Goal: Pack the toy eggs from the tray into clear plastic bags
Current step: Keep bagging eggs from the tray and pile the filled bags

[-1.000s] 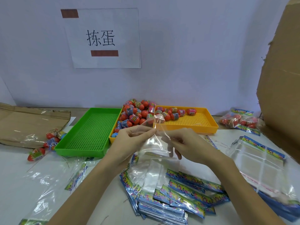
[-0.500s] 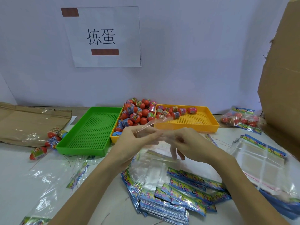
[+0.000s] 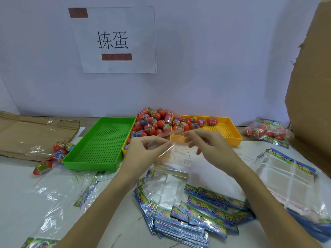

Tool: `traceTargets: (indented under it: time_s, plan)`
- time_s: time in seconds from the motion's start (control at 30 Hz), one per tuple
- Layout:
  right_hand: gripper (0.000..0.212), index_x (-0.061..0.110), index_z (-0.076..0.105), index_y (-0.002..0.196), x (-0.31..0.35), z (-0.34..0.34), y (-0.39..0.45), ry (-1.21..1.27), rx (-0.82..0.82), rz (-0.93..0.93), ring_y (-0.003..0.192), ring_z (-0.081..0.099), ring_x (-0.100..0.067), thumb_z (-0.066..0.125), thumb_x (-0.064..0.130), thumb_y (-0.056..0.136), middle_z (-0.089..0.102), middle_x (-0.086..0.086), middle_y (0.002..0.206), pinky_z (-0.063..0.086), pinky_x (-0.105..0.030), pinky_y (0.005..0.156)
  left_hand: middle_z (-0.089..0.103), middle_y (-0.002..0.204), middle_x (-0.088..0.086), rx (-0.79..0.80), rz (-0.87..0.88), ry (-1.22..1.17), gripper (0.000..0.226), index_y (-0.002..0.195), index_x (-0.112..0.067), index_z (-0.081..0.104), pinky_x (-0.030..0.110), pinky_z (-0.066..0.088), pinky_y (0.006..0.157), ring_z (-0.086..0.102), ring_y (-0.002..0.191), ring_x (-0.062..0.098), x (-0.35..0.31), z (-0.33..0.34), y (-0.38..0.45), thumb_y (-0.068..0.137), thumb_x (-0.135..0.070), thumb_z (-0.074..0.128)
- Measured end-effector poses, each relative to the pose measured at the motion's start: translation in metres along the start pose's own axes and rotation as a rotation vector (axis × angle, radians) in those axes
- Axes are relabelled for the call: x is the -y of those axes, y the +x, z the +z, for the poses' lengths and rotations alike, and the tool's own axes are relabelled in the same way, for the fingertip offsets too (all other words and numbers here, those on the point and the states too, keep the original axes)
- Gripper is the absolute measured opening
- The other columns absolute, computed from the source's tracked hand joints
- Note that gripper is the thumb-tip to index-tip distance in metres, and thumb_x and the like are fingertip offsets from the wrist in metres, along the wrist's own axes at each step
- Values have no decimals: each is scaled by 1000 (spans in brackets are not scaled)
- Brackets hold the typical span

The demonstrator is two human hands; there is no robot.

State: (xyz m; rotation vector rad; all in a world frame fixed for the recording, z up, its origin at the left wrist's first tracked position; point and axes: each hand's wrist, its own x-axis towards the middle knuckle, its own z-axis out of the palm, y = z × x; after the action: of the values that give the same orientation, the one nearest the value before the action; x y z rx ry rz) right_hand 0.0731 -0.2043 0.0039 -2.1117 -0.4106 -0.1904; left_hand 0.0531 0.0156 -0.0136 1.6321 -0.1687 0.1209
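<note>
Two trays sit side by side at the back of the table (image 3: 21, 185), close to the wall (image 3: 215, 68): the green tray (image 3: 100, 140) on the left and the yellow tray (image 3: 231, 129) touching it on the right. Your eggs (image 3: 152, 122) are red, banded with bright labels, heaped in the yellow tray's left half. Your left hand (image 3: 143, 151) and right hand (image 3: 206, 145) hover just in front of the trays, each pinching one end of a clear bag (image 3: 172, 149) with thumb and fingertips, the other fingers loosely spread. The bag is thin and glossy, stretched between your hands above the table. Below them lies a pile of flat bags (image 3: 197, 212) with blue printed headers. Cardboard (image 3: 311, 86) stands at the right edge; filled bags (image 3: 265, 131) lie beside it. Some loose eggs (image 3: 53, 154) rest left of the green tray.
</note>
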Motion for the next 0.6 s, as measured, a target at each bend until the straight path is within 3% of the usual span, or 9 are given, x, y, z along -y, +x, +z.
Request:
traceTargets:
  time_s: [0.07, 0.17, 0.23, 0.3, 0.4, 0.53, 0.6]
  plan:
    - [20, 26, 78, 112, 7, 11, -3, 105, 13, -16, 89, 68, -4, 63, 32, 101, 75, 13, 96, 54, -20, 70, 81, 87, 10, 3, 28, 38, 5, 90, -15, 86, 50, 64, 90, 78, 91, 25, -1, 4, -2, 87, -18, 84]
    - [7, 22, 81, 97, 9, 21, -6, 236, -85, 6, 87, 70, -3, 75, 23, 94, 77, 11, 92, 54, -16, 76, 80, 82, 5, 2, 44, 100, 9, 88, -20, 86, 49, 64, 87, 78, 84, 24, -1, 4, -2, 86, -29, 86]
    - [6, 16, 80, 96, 9, 16, -5, 365, -197, 58, 85, 72, -10, 75, 19, 94, 78, 4, 88, 57, -22, 77, 77, 83, -2, -45, 94, 277, 30, 80, -25, 85, 41, 62, 83, 73, 83, 23, 0, -1, 0, 82, -55, 81]
    - [8, 8, 75, 99, 9, 5, -2, 515, -288, 100, 78, 74, -18, 70, 14, 98, 78, -2, 84, 60, -28, 73, 66, 92, -9, -140, 213, 541, 51, 70, -26, 83, 23, 48, 84, 64, 90, 9, 4, -5, 3, 82, -72, 65]
    - [9, 5, 70, 102, 9, -9, -1, 603, -299, 132, 64, 67, -20, 65, 12, 101, 74, -6, 79, 54, -28, 61, 61, 92, -16, -170, 285, 625, 70, 56, -24, 79, 19, 37, 92, 55, 102, -1, 1, -7, 5, 94, -74, 48]
    - [7, 11, 72, 99, 8, -12, -1, 620, -270, 129, 60, 61, -21, 64, 10, 101, 71, -8, 79, 47, -29, 57, 66, 54, -16, -211, 287, 633, 78, 53, -24, 73, 25, 45, 66, 62, 54, -1, 1, -4, 0, 103, -70, 34]
    - [9, 11, 73, 100, 9, -12, -1, 649, -224, 112, 58, 59, -21, 64, 11, 101, 69, -7, 79, 45, -28, 54, 72, 66, -14, -233, 276, 532, 67, 73, -27, 78, 28, 51, 65, 68, 62, 4, -1, -2, -1, 98, -74, 37]
